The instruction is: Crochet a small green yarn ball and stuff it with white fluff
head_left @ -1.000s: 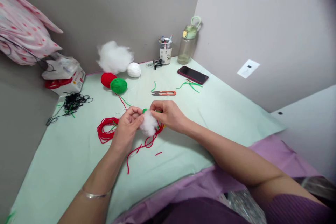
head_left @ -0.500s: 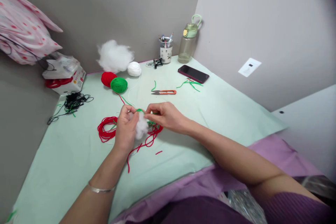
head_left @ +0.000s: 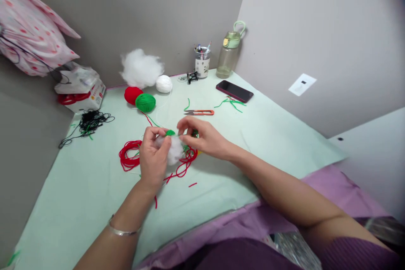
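Observation:
My left hand (head_left: 153, 156) is closed, pinching a small green crocheted piece (head_left: 170, 133) together with a tuft of white stuffing (head_left: 175, 151). Just to the right, my right hand (head_left: 204, 137) is curled with thumb and forefinger close to the green piece. Green yarn (head_left: 195, 133) shows inside its bent fingers, and a thin strand spans the gap between the hands. A small yellow bit peeks out under the right palm; what it is I cannot tell. Loops of red yarn (head_left: 129, 156) lie left of my left hand, with more red strands beneath both hands.
Red (head_left: 133, 95), green (head_left: 145, 103) and white (head_left: 163, 84) yarn balls sit near a stuffing heap (head_left: 141, 68). Orange thread snips (head_left: 200, 112), a phone (head_left: 234, 91), a bottle (head_left: 227, 57) and a pen cup (head_left: 202, 67) are farther back. Tangled black yarn (head_left: 90, 121) lies left.
My right hand has shifted slightly up and right, its forefinger lifting away from the green piece. More of the green piece and the white stuffing shows. The view has shifted slightly.

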Available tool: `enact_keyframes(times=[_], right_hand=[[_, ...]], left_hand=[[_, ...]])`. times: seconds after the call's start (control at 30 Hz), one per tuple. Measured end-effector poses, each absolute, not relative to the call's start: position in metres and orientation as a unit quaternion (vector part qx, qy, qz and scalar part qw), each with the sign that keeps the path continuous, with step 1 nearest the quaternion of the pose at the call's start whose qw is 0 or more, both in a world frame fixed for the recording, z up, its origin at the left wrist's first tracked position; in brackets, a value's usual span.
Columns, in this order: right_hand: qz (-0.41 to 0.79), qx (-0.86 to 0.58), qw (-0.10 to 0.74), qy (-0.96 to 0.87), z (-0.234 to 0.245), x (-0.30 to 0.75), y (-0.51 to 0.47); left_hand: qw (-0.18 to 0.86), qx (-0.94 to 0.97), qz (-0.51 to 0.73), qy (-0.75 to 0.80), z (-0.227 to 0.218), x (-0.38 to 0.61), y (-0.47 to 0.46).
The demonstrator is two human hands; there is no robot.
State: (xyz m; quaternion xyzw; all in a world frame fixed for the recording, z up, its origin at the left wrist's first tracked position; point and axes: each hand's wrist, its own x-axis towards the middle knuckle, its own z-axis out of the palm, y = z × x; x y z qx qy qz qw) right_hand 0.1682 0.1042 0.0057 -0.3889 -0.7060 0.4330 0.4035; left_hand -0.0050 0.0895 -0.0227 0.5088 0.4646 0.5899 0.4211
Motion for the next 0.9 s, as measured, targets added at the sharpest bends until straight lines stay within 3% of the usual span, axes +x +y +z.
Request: enact_keyframes(times=[0.1, 0.5, 0.9], right_hand=[[0.376, -0.41, 0.343, -0.757, 0.001, 0.165, 0.103], [0.383, -0.473, 0.391, -0.69, -0.004, 0.164, 0.107], [0.409, -0.409, 0.334, -0.745, 0.005, 0.158, 0.093]], left_hand=[[0.45, 0.501, 0.582, 0.456, -0.025, -0.005, 0.09], [0.599, 0.479, 0.482, 0.424, -0.02, -0.007, 0.088], [0.523, 0.467, 0.524, 0.483, -0.023, -0.007, 0.092]])
